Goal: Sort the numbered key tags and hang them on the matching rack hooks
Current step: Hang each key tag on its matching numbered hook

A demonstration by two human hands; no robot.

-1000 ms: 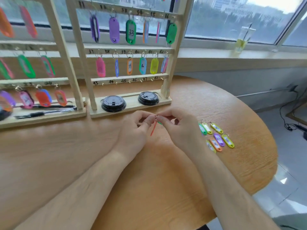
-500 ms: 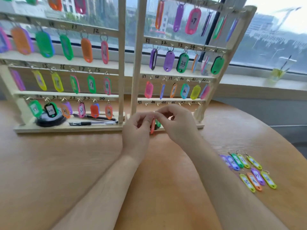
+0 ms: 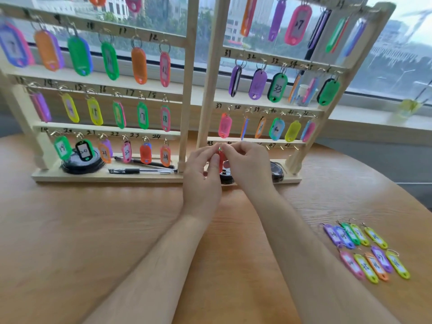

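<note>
While both hands meet in front of the bottom rail of the right-hand rack (image 3: 207, 90), a red key tag (image 3: 221, 161) hangs edge-on between them, just below the hook marked 43. The left hand (image 3: 202, 169) pinches the top of the tag with curled fingertips, and the right hand (image 3: 247, 164) pinches the same spot from the other side, its remaining fingers bent. The tag's number cannot be read. Ten loose key tags (image 3: 364, 251) lie in two rows on the desk (image 3: 93, 230), well to the right of that rack and nearer the person. A second rack (image 3: 189, 90) stands just left of it, full of coloured tags.
</note>
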